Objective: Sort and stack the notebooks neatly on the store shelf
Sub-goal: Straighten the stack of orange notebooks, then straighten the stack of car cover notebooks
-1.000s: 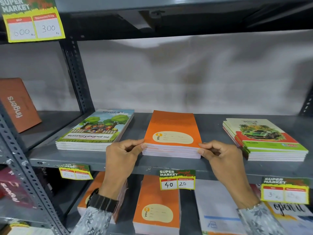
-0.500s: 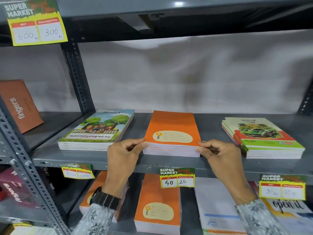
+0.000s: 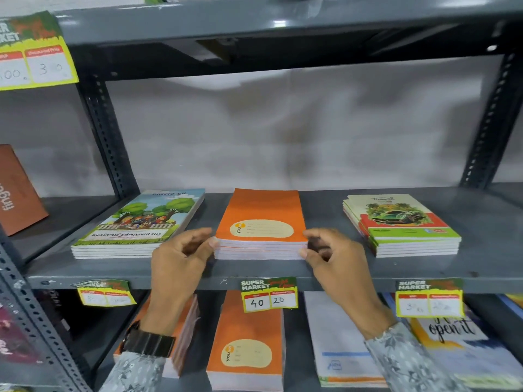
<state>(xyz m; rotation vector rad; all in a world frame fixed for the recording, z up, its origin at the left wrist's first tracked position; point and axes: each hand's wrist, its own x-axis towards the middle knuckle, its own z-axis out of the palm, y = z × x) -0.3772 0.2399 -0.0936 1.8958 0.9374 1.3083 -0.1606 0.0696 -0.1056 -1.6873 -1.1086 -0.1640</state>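
Observation:
A stack of orange notebooks (image 3: 260,216) lies in the middle of the grey metal shelf (image 3: 283,270), its front edges lined up. My left hand (image 3: 181,258) is at the stack's front left corner, fingertips touching its side, fingers loosely curled. On the other side my right hand (image 3: 336,258) sits at the front right corner, thumb against the pages and the fingers lifted apart. Neither hand clasps the stack. A stack with a tree picture (image 3: 141,222) lies to the left, and one with a green car cover (image 3: 402,222) to the right.
On the lower shelf lie more orange notebooks (image 3: 246,349), a white one (image 3: 336,343) and others. Price tags (image 3: 268,295) hang on the shelf lip. A perforated upright (image 3: 107,131) stands at the left, a brown book (image 3: 17,193) beyond it. Another shelf runs overhead.
Both hands have loosened their pinch on the orange stack's front corners and their fingers have spread. The camera view has tilted slightly. The stack has stayed in place.

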